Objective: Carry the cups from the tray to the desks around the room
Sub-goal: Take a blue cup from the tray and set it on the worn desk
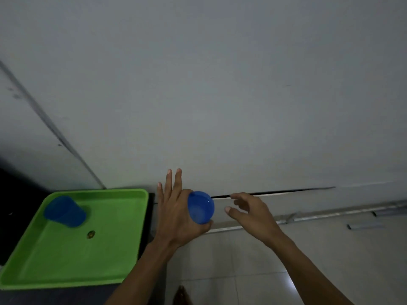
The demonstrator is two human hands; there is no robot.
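Observation:
A green tray (92, 263) lies at the lower left on a dark surface. One blue cup (65, 211) stands upside down in the tray's far left corner. My left hand (175, 219) holds a second blue cup (201, 208) just right of the tray, above the floor, thumb hooked under it and fingers stretched out, the cup's mouth facing me. My right hand (251, 213) hovers to the right of that cup with loosely bent fingers, a small gap apart from it and holding nothing.
A small dark round object (90, 234) lies on the tray. A grey wall fills the upper view. Metal rails (330, 214) run along the wall base, with a loose metal piece (365, 226) on the tiled floor. A foot (182, 296) shows at the bottom.

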